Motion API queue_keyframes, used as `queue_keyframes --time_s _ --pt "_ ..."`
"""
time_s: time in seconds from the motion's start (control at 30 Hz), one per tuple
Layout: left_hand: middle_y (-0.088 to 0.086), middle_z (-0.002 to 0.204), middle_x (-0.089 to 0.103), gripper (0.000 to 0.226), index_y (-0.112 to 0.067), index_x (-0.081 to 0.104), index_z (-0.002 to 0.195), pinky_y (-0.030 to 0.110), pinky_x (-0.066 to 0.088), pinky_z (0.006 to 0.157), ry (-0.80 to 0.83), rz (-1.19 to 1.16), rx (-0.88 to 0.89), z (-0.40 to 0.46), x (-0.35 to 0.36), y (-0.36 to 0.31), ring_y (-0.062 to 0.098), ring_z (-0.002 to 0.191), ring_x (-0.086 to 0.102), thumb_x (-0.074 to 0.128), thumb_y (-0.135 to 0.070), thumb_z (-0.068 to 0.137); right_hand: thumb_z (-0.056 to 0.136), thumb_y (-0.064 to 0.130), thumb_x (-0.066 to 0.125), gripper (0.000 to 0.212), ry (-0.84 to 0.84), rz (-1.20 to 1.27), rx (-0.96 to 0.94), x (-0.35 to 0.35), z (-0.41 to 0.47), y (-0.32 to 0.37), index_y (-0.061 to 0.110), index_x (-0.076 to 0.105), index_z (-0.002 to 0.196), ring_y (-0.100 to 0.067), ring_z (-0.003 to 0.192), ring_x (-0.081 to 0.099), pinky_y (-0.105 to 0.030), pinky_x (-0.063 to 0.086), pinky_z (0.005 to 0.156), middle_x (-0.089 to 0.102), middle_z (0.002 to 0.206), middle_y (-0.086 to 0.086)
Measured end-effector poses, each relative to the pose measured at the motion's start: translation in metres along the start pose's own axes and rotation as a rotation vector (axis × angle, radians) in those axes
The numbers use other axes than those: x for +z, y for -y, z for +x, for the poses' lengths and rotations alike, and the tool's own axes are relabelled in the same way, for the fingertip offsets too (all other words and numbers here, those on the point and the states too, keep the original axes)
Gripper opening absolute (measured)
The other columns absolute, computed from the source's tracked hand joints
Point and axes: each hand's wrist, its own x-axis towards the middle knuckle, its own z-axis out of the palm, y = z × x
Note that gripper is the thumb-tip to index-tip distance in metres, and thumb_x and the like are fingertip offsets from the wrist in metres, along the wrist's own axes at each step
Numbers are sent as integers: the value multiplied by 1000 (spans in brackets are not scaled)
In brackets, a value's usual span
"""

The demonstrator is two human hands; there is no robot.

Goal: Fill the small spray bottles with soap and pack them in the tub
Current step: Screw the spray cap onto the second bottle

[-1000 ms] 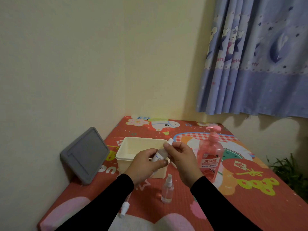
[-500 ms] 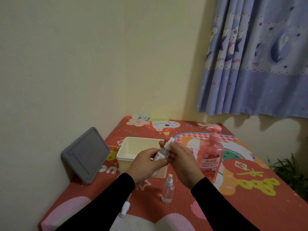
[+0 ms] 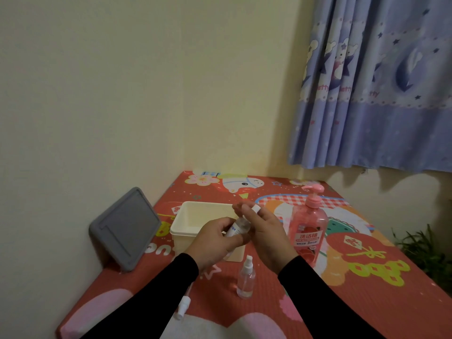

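Observation:
My left hand (image 3: 215,243) grips a small clear spray bottle (image 3: 236,228) with a white label, tilted over the front of the cream tub (image 3: 186,216). My right hand (image 3: 266,231) holds the bottle's top end, and a small white cap (image 3: 256,208) shows between its fingers. A second small clear spray bottle (image 3: 246,277) stands upright on the mat below my hands. A loose white spray head with its tube (image 3: 184,306) lies on the mat near my left sleeve. The pink pump soap bottle (image 3: 308,228) stands right of my right hand.
A grey tablet-like panel (image 3: 124,228) leans against the left wall. The red patterned mat (image 3: 367,277) covers the surface, with a wall corner behind it. A blue curtain (image 3: 371,94) hangs at the upper right, and a green plant (image 3: 425,250) sits off the mat's right edge.
My right hand has shifted over the top of the held bottle, and the white cap now shows further right between its fingers. My left hand keeps its grip.

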Motion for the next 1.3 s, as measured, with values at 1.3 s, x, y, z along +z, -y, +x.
queue_keyframes --time_s 1.3 --pt "-3 69 58 22 -13 62 82 19 40 58 -6 236 75 5 -8 2 4 60 51 66 -33 89 88 28 66 22 27 -212 -82 -11 1 1 9 70 99 -31 105 67 -54 47 100 73 104 -9"
